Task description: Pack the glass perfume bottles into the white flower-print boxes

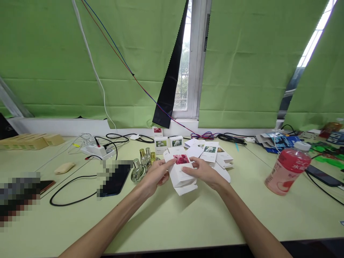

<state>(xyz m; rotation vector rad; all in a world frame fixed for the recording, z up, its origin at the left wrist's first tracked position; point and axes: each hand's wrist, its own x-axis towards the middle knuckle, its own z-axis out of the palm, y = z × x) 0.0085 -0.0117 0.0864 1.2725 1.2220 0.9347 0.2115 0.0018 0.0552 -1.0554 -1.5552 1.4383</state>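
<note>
While green curtains (242,71) cover most of the wall, we see below them a wide, pale green table (172,222). Behind the white carton (180,178), between the curtains, a narrow window (182,71) shows. To the right of the carton is a bottle of pink drink (288,168); on its label we can read the character 水, but the other writing is not clear to us. Just above the table, the left hand (157,175) and the right hand (201,170) have their fingers clamped on the carton, one on each side. Left of the carton we find a dark phone (118,179) and, nearer to it, small glass bottles (138,172). Behind it are other cartons (209,153) with pictures of white flowers. The carton itself bears a picture of red-pink flowers (181,159), with print too small for us to read.
</note>
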